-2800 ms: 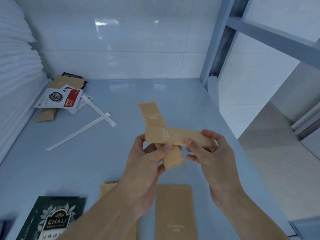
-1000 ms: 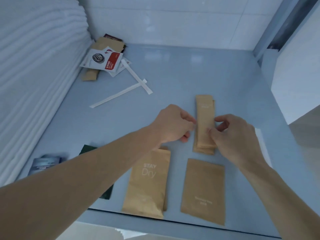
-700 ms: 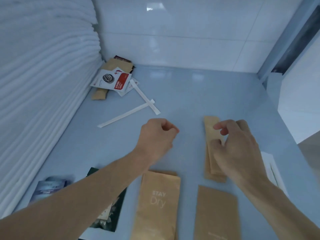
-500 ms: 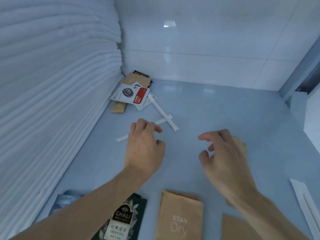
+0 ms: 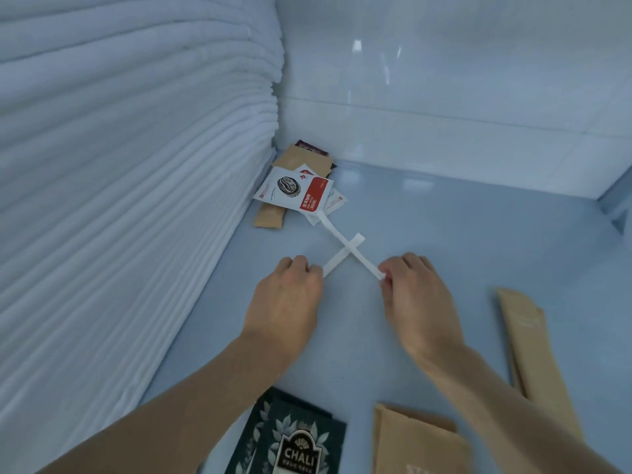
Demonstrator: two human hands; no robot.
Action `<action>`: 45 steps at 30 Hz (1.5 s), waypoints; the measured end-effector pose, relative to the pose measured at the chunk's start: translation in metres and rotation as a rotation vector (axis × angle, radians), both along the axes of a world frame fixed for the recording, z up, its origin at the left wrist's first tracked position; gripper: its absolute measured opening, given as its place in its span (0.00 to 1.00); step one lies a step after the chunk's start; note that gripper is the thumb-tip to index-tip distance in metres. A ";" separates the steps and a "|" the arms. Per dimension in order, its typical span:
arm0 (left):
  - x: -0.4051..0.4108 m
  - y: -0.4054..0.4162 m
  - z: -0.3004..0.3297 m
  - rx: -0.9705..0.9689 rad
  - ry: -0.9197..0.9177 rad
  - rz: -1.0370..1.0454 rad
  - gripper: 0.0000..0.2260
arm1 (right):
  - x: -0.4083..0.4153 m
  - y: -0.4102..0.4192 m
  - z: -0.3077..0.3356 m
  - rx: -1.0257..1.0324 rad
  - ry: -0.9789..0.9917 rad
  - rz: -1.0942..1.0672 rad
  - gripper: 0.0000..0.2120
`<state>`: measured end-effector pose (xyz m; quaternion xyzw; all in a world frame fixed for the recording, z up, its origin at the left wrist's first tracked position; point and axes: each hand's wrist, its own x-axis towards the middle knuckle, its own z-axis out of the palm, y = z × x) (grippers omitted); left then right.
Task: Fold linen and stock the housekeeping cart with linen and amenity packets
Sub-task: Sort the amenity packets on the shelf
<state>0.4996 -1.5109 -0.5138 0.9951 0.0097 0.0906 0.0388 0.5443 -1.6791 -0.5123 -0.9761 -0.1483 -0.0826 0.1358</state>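
Paper-thin and crossed over one another, the two white stick packets were the likeliest source of trouble: each hand had hold of only a near tip, so lifting both together could have dragged one across the other, or let a tip slip out of so small a pinch. Nearest the viewer, short of the grip, lay the dark tea sachet and a wide kraft packet, with a narrow kraft packet off to the right. The left hand was curled knuckles-up over the near end of one white stick packet, apparently pinching it, though the fingertips were hidden. The right hand pinched the near end of the other white stick packet between thumb and fingers. Beyond the grip sat the coffee sachet on loose packets, beside the stacked white linen on the left.
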 end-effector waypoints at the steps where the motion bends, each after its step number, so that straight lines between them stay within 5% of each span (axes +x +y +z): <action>1: 0.001 -0.001 0.003 0.032 0.010 -0.017 0.10 | -0.001 0.001 0.002 -0.023 0.011 -0.014 0.10; 4: 0.006 0.000 0.007 0.092 0.012 -0.048 0.10 | -0.003 0.004 0.009 -0.056 0.074 -0.060 0.12; 6: 0.008 0.000 0.007 -0.069 -0.025 -0.012 0.10 | -0.008 0.002 0.014 0.097 0.126 -0.101 0.12; 10: 0.010 -0.017 0.019 -0.887 -0.034 0.242 0.09 | -0.025 -0.005 0.021 0.642 0.336 -0.289 0.10; 13: 0.009 -0.038 0.030 -1.614 0.146 0.331 0.13 | -0.036 -0.014 0.021 0.916 0.462 -0.367 0.10; 15: 0.006 -0.051 0.035 -1.762 0.278 0.240 0.12 | -0.043 -0.026 0.023 0.964 0.431 -0.357 0.13; 19: 0.002 -0.079 0.046 -1.781 0.363 0.049 0.09 | -0.059 -0.058 0.028 0.850 0.254 -0.309 0.12; 24: 0.001 -0.133 0.062 -1.736 0.461 -0.098 0.08 | -0.082 -0.104 0.045 1.170 0.234 -0.367 0.10; 35: -0.028 -0.267 0.069 -1.514 0.805 -0.230 0.07 | -0.152 -0.229 0.052 1.181 0.084 -0.566 0.09; 45: -0.041 -0.308 0.040 -1.064 0.812 -0.303 0.15 | -0.202 -0.248 0.015 0.555 0.060 -0.812 0.11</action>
